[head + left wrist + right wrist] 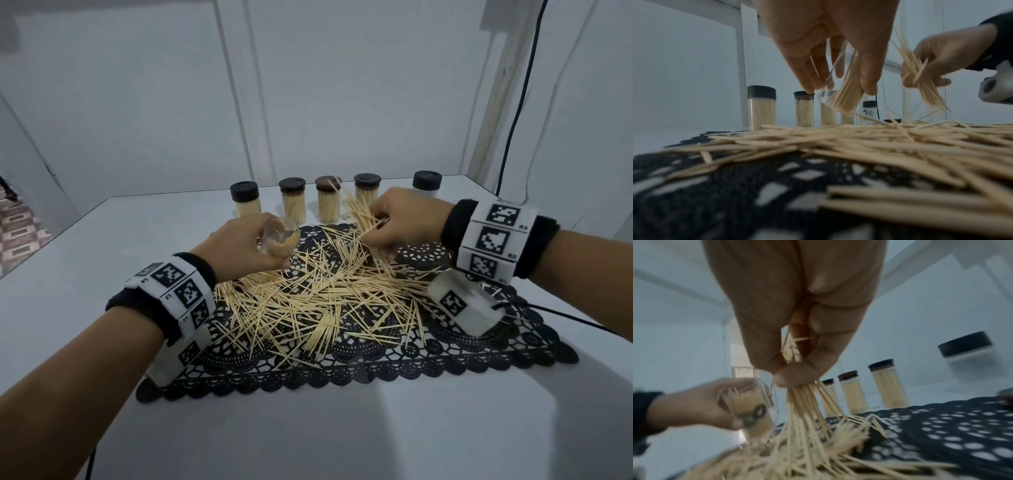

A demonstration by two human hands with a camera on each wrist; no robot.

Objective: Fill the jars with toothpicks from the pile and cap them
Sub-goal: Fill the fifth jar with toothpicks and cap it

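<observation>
My left hand [265,245] grips a clear jar [282,240] partly filled with toothpicks, tilted above the left rear of the pile; the left wrist view shows the jar [846,92] between thumb and fingers. My right hand [380,228] pinches a loose bundle of toothpicks [359,214], just right of the jar and apart from it. In the right wrist view the bundle [803,399] fans down to the pile. The toothpick pile [318,298] lies spread on a black lace mat [479,346].
Several capped jars packed with toothpicks stand in a row at the back: one at the left [245,200], two in the middle [293,200] [329,200], another [367,188] behind my right hand. A black-capped jar [426,183] stands far right. A loose black cap [892,121] lies beyond the pile.
</observation>
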